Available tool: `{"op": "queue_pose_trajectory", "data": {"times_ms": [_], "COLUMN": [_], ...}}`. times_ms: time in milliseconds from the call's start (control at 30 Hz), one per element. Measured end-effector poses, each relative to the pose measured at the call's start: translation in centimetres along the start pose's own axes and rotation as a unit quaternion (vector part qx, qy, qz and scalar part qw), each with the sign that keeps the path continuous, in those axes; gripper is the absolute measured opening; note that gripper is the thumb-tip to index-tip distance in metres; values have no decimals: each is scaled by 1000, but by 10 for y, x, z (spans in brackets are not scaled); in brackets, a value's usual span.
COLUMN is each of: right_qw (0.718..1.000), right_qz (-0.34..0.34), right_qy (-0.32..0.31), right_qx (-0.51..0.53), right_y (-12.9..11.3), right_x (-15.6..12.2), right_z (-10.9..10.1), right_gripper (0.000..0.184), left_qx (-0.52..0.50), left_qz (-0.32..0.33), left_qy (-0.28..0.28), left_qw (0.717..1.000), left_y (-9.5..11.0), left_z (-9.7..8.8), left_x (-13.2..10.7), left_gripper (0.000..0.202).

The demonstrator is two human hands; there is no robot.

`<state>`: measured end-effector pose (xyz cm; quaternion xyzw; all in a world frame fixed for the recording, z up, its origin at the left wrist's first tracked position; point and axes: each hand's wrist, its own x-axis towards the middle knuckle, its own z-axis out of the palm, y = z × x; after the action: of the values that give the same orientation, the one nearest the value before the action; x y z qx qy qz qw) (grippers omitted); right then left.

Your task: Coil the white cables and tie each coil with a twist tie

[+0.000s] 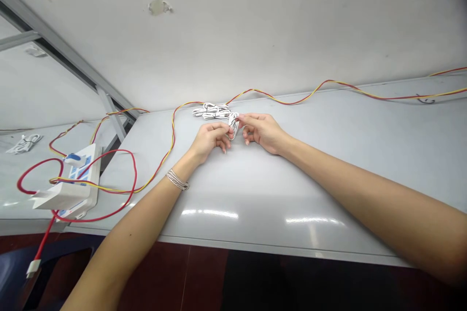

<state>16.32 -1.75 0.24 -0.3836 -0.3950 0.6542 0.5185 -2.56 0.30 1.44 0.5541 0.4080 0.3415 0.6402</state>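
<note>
A small bundle of white cable [233,119] is held upright between my two hands, with a dark tie around it. My left hand [208,142], with a silver chain bracelet on its wrist, pinches the bundle's lower left side between thumb and fingers. At the bundle's upper right, the thumb and index finger of my right hand [265,133] are pinched at the dark tie; its other fingers curl loosely. Just behind lie more coiled white cables [211,111], bound with dark ties, on the grey shelf [255,189].
A twisted red and yellow wire [292,103] runs along the back wall and loops left. On the left stands a white power strip [95,167] with plugs and a red cable [134,170]. Another white cable coil [25,143] lies beyond the metal frame [113,115].
</note>
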Motion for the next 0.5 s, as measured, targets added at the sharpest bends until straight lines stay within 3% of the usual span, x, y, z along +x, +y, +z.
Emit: {"op": "queue_pose_trajectory", "data": {"times_ms": [500], "right_qw": [999], "right_qz": [15], "right_qy": [-18], "right_qx": [-41], "right_y": [1], "right_x": [1], "right_z": [0], "right_gripper": [27], "left_qx": [-31], "left_qz": [-5], "left_qy": [6], "left_qw": [1000], "left_y": [2], "left_z": [0], "left_x": [0], "left_gripper": [20]}}
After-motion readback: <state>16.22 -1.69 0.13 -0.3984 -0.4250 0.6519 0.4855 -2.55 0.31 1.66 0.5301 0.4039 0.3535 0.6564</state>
